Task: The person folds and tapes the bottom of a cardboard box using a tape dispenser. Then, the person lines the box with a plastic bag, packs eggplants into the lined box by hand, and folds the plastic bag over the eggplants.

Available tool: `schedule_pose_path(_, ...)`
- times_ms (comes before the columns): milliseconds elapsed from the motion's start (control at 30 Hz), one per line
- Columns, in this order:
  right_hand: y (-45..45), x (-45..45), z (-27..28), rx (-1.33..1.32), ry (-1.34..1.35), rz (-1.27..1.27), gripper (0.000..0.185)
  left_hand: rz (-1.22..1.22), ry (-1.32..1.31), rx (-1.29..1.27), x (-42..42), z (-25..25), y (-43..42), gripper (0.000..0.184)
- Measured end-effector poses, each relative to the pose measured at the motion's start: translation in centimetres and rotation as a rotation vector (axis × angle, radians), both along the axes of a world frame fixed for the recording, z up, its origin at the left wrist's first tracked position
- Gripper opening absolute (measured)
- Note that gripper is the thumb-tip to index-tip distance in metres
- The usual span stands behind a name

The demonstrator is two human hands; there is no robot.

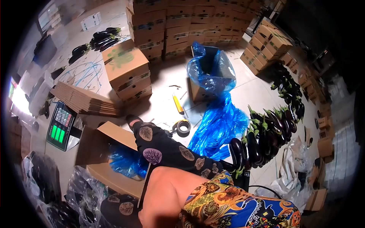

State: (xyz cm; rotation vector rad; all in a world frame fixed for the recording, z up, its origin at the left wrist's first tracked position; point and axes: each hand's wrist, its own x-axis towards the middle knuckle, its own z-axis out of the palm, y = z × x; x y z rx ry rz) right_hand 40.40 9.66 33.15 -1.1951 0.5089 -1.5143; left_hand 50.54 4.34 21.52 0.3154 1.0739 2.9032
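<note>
My bare arm reaches down at the bottom centre, beside an open cardboard box [114, 178] with crumpled blue plastic [127, 161] inside. Neither my left hand nor my right hand shows; the arm and the lower frame edge hide what they touch. The box stands between my legs, which are in dark trousers with leaf prints [186, 152]. A digital scale display [60, 127] is left of the box. Rows of eggplants [266, 138] lie on the right, next to a heap of blue plastic sheets [216, 131].
A blue-lined box [211, 70] stands ahead. A yellow cutter [177, 104] and tape roll [183, 128] lie on the floor. Flattened cartons [81, 98] and stacked boxes [127, 68] are at left. A carton wall [190, 26] rises behind, and more eggplants [104, 38] lie back left.
</note>
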Motion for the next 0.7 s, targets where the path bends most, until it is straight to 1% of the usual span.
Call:
schedule_pose_path(133,-1.1,0.4,0.2,-0.024,-0.074,0.071,0.026,0.007,-0.044,0.007,1.0,0.2,-0.1,0.021)
schedule_pose_path(200,-1.9,0.6,0.6,-0.048,-0.227,0.169,0.026,0.007,-0.1,0.025,1.9,0.9,0.1,0.022)
schedule_pose_path(267,-1.9,-0.5,1.0,-0.009,-0.507,0.261,0.026,0.013,-0.174,0.066,3.0,1.8,0.4,0.022)
schedule_pose_path(300,-1.3,-1.8,1.3,0.09,-0.489,0.11,0.026,0.001,-0.219,0.096,3.6,2.2,0.8,0.022)
schedule_pose_path(333,-0.7,-3.9,2.3,0.323,-0.164,-0.192,0.018,-0.015,-0.248,0.121,3.9,2.6,1.1,0.022)
schedule_pose_path(367,-0.4,-5.0,0.6,0.369,-0.253,-0.298,0.018,-0.027,-0.265,0.133,3.8,2.9,1.2,0.022)
schedule_pose_path(400,0.2,-5.8,-0.5,0.388,-0.378,-0.337,0.017,-0.036,-0.305,0.168,3.7,3.3,1.2,0.024)
schedule_pose_path(433,0.9,-6.2,-1.0,0.456,-0.412,-0.377,0.016,-0.052,-0.315,0.155,3.7,3.4,1.1,0.024)
schedule_pose_path(500,1.8,-6.5,-1.9,0.46,-0.398,-0.414,0.016,-0.094,-0.336,0.133,3.5,3.2,1.1,0.025)
schedule_pose_path(533,2.1,-6.5,-1.8,0.483,-0.4,-0.431,0.017,-0.018,-0.398,0.091,3.3,4.2,1.5,0.02)
schedule_pose_path(600,2.5,-6.5,-1.4,0.513,-0.405,-0.473,0.018,-0.029,-0.382,0.075,3.0,4.2,1.5,0.021)
schedule_pose_path(700,2.9,-6.7,-1.7,0.469,-0.447,-0.452,0.018,-0.042,-0.39,0.065,2.8,4.5,1.4,0.023)
